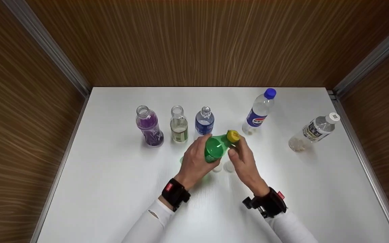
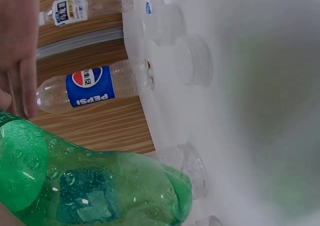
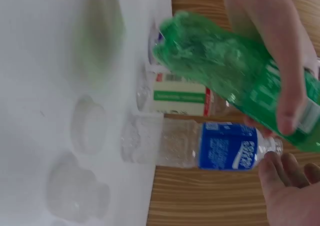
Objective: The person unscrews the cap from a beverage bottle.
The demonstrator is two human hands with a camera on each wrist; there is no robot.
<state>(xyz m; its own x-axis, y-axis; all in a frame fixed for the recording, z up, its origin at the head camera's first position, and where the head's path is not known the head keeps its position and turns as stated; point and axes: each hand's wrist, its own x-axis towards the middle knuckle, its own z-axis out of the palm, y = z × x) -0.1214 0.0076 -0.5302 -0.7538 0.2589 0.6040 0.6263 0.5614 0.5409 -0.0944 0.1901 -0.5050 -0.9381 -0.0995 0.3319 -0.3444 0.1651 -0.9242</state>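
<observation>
My left hand (image 1: 192, 162) grips a green plastic bottle (image 1: 213, 148) around its body, holding it tilted above the table. Its yellow cap (image 1: 233, 136) points up and to the right in the head view. Beside the cap is my right hand (image 1: 247, 165), fingers loosely bent and the thumb apart from the cap; whether a fingertip touches it is hard to tell. In the right wrist view the cap lies outside the picture, while the left thumb crosses the green label. Several white caps (image 2: 194, 59) lie on the table below the hands.
Uncapped bottles stand behind: a purple one (image 1: 150, 128), a clear one with a pale green label (image 1: 179, 126) and a blue-labelled one (image 1: 204, 121). Further right are a blue-capped Pepsi bottle (image 1: 258, 113) and a white-capped bottle (image 1: 312, 131). Wood-grain panels (image 1: 208, 44) enclose the white table (image 1: 106, 189).
</observation>
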